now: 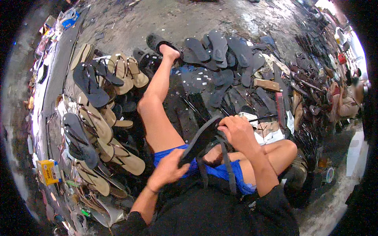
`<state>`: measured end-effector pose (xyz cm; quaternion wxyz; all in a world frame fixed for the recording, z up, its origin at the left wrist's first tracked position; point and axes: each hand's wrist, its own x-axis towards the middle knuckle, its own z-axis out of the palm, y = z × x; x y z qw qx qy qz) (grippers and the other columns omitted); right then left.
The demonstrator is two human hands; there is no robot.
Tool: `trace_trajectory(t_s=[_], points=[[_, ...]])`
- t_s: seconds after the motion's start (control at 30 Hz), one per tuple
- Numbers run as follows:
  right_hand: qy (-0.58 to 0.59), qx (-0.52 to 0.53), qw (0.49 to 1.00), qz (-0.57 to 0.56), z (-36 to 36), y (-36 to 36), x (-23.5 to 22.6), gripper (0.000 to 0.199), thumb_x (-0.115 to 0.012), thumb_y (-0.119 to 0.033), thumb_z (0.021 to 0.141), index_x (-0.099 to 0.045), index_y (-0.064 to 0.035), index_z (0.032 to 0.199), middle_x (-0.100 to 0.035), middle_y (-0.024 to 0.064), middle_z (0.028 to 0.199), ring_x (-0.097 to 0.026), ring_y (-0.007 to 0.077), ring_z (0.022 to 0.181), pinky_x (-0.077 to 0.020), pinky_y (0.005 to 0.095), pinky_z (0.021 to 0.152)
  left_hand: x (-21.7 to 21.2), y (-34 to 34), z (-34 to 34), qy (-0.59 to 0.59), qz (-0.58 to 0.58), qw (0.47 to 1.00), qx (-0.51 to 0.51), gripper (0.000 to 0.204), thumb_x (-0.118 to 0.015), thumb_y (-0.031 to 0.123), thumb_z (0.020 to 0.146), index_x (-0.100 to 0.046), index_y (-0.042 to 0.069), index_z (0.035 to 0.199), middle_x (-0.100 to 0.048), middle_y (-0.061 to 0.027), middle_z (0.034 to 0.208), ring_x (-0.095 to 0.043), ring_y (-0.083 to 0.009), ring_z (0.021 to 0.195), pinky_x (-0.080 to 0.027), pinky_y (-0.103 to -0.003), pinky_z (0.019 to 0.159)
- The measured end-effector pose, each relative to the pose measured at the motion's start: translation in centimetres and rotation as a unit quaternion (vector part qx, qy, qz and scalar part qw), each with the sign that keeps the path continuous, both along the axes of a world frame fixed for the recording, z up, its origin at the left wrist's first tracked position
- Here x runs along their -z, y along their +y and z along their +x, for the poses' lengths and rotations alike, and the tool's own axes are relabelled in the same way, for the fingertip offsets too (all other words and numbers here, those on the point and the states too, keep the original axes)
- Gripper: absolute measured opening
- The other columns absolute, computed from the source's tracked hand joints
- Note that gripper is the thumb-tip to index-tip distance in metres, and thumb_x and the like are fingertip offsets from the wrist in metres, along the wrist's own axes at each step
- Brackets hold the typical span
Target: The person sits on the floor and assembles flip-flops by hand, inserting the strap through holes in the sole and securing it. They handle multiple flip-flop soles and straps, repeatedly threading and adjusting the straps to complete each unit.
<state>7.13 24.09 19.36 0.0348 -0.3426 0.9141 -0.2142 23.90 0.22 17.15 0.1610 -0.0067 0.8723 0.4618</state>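
A dark flip-flop sole with a grey edge (pixel 200 136) is tilted up over my lap. My left hand (pixel 168 170) is closed on its near end, the thumb lying along the side. At the far end, the fingers of my right hand (pixel 237 133) are bent in a pinch on the sole and a black strap (pixel 224 151). Two dark bands hang down from there in front of my shirt; whether both belong to the flip-flop I cannot tell. A thin dark rod (pixel 263 117) shows just beyond my right hand, and its link to the hand is unclear.
Tan and black flip-flops (pixel 128 159) are piled at my left. Loose dark soles (pixel 216 43) lie ahead, near my outstretched foot. A wooden block (pixel 266 84) and many dark straps (pixel 311 82) are on the right. A yellow box (pixel 48 172) stands far left; another person (pixel 346 98) sits far right.
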Motion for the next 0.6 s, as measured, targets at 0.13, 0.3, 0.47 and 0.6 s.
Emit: trace_trajectory(t_s=[0.13, 0.3, 0.47, 0.6], points=[[-0.087, 0.051, 0.993, -0.055, -2.3, 4.1, 0.5, 0.016, -0.071, -0.024, 0.087, -0.067, -0.0085, 0.090, -0.069, 0.0083, 0.086, -0.066, 0.0282, 0.081, -0.0492, 0.0395, 0.073, -5.3, -8.0, -1.7, -0.043, 0.085, 0.991, 0.093, 0.045, -0.078, 0.018, 0.080, -0.062, 0.000, 0.119, -0.067, -0.0190, 0.102, -0.065, -0.0321, 0.096, -0.050, -0.038, 0.087], [-0.404, 0.321, 0.799, -0.309, 0.2, 2.3, 2.7, 0.018, -0.071, -0.020, 0.089, -0.071, -0.0048, 0.099, -0.072, 0.0135, 0.095, -0.070, 0.0262, 0.088, -0.0526, 0.0355, 0.082, -8.5, -8.1, -3.0, -0.138, 0.283, 0.948, -0.038, 0.048, -0.081, 0.010, 0.078, -0.062, -0.003, 0.120, -0.068, -0.0078, 0.109, -0.062, -0.0157, 0.101, -0.048, -0.031, 0.091], [-0.380, 0.095, 0.893, -0.221, 5.7, -2.8, 2.1, 0.018, -0.070, -0.015, 0.091, -0.069, 0.0016, 0.098, -0.068, 0.0057, 0.079, -0.061, 0.0093, 0.070, -0.0489, 0.0280, 0.063, -3.3, 1.6, -5.7, 0.013, 0.309, 0.888, -0.340, 0.048, -0.073, 0.007, 0.083, -0.057, 0.000, 0.128, -0.068, -0.0073, 0.111, -0.065, -0.0181, 0.097, -0.050, -0.033, 0.091], [-0.327, 0.089, 0.920, -0.199, 5.1, -3.5, -0.6, 0.022, -0.065, -0.024, 0.093, -0.067, -0.0016, 0.093, -0.070, 0.0156, 0.092, -0.069, 0.0296, 0.082, -0.0535, 0.0390, 0.075, -2.4, 4.0, -6.0, 0.096, 0.326, 0.874, -0.348, 0.048, -0.063, 0.004, 0.087, -0.050, -0.001, 0.134, -0.061, -0.0109, 0.123, -0.060, -0.0200, 0.109, -0.045, -0.033, 0.099]])
